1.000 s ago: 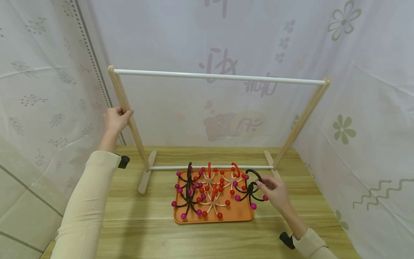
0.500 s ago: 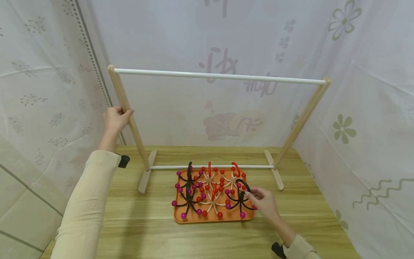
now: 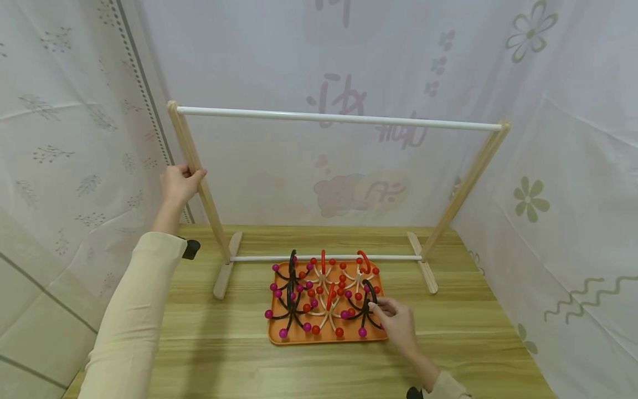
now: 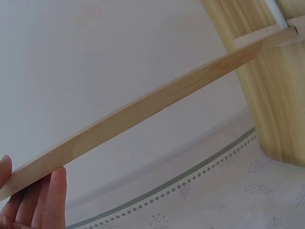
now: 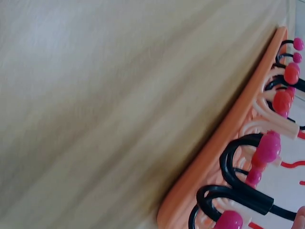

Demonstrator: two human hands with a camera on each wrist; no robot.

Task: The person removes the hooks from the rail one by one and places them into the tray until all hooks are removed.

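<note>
My left hand [image 3: 180, 184] grips the left wooden upright [image 3: 211, 215] of a rack. In the left wrist view, thumb and fingers lie on either side of that upright [image 4: 143, 107]. At the right front of the orange tray [image 3: 326, 342], my right hand [image 3: 397, 326] pinches a black multi-arm hook [image 3: 366, 306] with magenta ball tips. Its arms sit over the tray; one tip is hidden by the hand. Only a bit of fingertip shows in the right wrist view, beside the black stem [image 5: 255, 199]. Beside this hook lie white hooks [image 3: 329, 313] with red balls and other black hooks [image 3: 291, 312].
The rack's white top rod [image 3: 339, 118] spans from the left upright to the right upright [image 3: 463, 191]. A low white rod [image 3: 259, 258] runs just behind the tray. Wood-grain table [image 3: 279, 371] surrounds the tray, with patterned curtains [image 3: 548, 249] around it.
My right hand has moved left and down with the black multi-arm hook, from the tray's right edge to its right front corner area. The left hand stays on the upright.
</note>
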